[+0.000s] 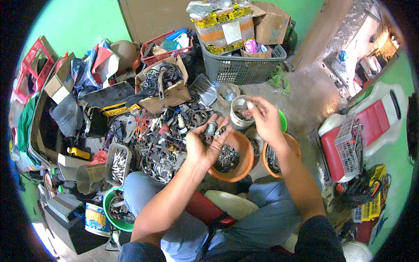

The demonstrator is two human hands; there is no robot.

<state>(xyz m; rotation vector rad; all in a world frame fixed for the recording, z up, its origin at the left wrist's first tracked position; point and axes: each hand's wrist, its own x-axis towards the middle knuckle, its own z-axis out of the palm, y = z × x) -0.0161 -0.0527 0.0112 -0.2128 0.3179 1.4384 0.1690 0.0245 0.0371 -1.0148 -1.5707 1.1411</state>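
My left hand (206, 139) is turned palm up, its fingers curled around a few small metal parts (211, 129); one is a grey cylindrical piece, and their exact kind is unclear. Over the rim of a small white bucket (239, 123) is my right hand (263, 115), fingers bent down and closed together. Whatever those fingertips may hold is hidden. Dark small parts lie inside the bucket. Just below my left hand stands an orange-brown basin (244, 163) with dark metal bits in it. A similar basin (295, 148) sits under my right forearm.
A wide heap of mixed mechanical parts (163, 150) covers the floor to the left. Nearby are a grey tray (123, 178) of slim metal pieces and a green basin (107, 205). A large grey crate (238, 70) stands behind, and a red-and-white seat (362, 131) lies at right.
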